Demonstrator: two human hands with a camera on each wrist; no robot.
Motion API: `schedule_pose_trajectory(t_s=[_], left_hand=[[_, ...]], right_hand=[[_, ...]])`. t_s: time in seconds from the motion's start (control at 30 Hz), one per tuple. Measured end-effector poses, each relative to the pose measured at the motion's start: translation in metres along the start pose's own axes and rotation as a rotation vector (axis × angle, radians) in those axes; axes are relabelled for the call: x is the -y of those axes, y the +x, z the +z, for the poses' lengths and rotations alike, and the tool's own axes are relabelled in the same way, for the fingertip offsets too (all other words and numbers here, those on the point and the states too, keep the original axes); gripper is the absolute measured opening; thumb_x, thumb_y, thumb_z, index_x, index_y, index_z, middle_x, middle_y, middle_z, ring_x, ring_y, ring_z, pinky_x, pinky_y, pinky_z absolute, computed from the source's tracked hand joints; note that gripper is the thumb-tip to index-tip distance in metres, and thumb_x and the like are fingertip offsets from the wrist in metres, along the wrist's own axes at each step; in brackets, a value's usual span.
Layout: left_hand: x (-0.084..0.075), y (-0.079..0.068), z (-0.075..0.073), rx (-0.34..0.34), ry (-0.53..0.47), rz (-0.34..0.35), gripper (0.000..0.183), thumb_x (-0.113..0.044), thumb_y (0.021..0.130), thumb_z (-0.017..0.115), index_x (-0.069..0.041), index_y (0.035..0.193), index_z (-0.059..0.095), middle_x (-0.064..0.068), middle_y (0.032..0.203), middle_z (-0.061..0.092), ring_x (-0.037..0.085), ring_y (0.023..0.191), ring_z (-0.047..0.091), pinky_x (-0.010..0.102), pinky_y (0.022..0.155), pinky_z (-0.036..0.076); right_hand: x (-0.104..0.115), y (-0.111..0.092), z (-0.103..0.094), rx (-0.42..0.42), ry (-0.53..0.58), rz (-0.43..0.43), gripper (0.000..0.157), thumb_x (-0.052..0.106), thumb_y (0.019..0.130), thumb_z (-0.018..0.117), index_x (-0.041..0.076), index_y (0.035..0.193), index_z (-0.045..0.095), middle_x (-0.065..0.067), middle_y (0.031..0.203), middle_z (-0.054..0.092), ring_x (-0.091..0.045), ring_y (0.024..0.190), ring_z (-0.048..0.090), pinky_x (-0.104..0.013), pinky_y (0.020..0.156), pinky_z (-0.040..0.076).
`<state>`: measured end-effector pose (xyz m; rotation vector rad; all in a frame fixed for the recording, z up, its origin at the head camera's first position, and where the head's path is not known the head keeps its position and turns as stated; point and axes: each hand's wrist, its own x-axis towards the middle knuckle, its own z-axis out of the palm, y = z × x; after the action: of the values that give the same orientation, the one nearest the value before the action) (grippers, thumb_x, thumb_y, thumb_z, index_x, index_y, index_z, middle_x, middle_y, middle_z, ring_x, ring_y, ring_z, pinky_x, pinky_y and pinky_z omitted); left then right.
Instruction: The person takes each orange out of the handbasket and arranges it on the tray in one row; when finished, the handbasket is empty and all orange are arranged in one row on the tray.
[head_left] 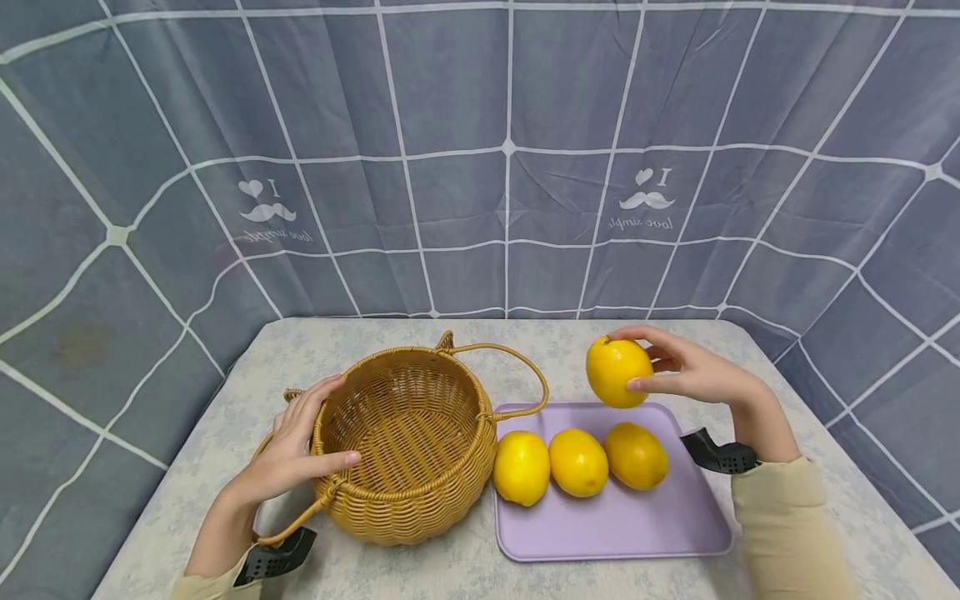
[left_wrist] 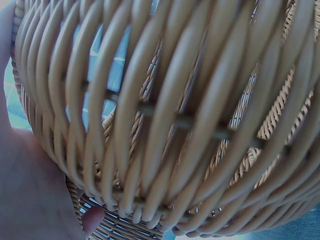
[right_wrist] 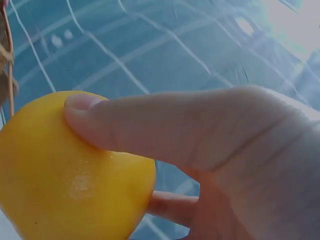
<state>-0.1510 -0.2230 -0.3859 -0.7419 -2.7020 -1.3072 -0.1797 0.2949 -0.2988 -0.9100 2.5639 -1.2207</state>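
Note:
My right hand [head_left: 693,367] holds a yellow lemon [head_left: 618,372] above the far edge of a lilac tray [head_left: 600,529]. In the right wrist view the thumb presses on the lemon's [right_wrist: 75,175] skin, with other fingers partly hidden behind. Three more lemons lie in a row on the tray: one at its left edge [head_left: 521,468], one in the middle [head_left: 578,462], one to the right [head_left: 636,456]. My left hand [head_left: 288,454] grips the left rim of a wicker basket [head_left: 408,521], thumb over the inner side. The basket's woven wall [left_wrist: 175,100] fills the left wrist view.
The basket's right handle [head_left: 536,367] sticks out over the tray's far left corner; its left handle [head_left: 288,529] passes by my left wrist. All stands on a pale mottled table [head_left: 570,342]. A grey checked curtain [head_left: 465,200] hangs behind and at both sides.

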Motion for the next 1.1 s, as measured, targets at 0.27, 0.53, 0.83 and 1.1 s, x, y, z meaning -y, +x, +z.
schedule_pose_trajectory(t_s=[0.27,0.53,0.83,1.1], left_hand=[[0.000,0.000,0.000,-0.003,0.001,0.005,0.092,-0.026,0.076,0.076,-0.022,0.150,0.020,0.006,0.153,0.016,0.038,0.136,0.010,0.068,0.093,0.005],[0.001,-0.001,0.000,-0.006,-0.008,0.002,0.092,-0.026,0.076,0.076,-0.023,0.149,0.021,0.005,0.153,0.015,0.038,0.136,0.009,0.068,0.093,0.004],[0.001,-0.001,0.000,0.000,-0.018,-0.005,0.092,-0.026,0.076,0.076,-0.024,0.149,0.020,0.005,0.153,0.014,0.039,0.137,0.007,0.069,0.093,0.003],[0.000,0.000,0.000,0.000,-0.021,0.002,0.092,-0.025,0.076,0.076,-0.023,0.149,0.020,0.005,0.153,0.014,0.039,0.137,0.007,0.069,0.092,0.003]], right_hand=[[-0.036,-0.046,-0.008,-0.108,-0.034,0.166,0.059,0.012,0.088,0.065,0.010,0.142,0.040,-0.005,0.131,0.046,-0.018,0.094,0.061,-0.030,0.078,0.049],[-0.062,-0.075,0.004,-0.142,-0.004,0.296,0.055,0.013,0.089,0.064,0.002,0.133,0.032,-0.016,0.129,0.040,-0.021,0.095,0.058,-0.030,0.076,0.049],[-0.078,-0.093,0.013,-0.155,-0.030,0.371,0.055,0.017,0.089,0.064,-0.002,0.132,0.035,-0.024,0.129,0.042,-0.041,0.107,0.051,-0.041,0.081,0.047],[-0.085,-0.100,0.019,-0.122,-0.021,0.446,0.056,0.022,0.090,0.063,0.000,0.134,0.036,-0.027,0.130,0.041,-0.044,0.112,0.046,-0.055,0.082,0.044]])
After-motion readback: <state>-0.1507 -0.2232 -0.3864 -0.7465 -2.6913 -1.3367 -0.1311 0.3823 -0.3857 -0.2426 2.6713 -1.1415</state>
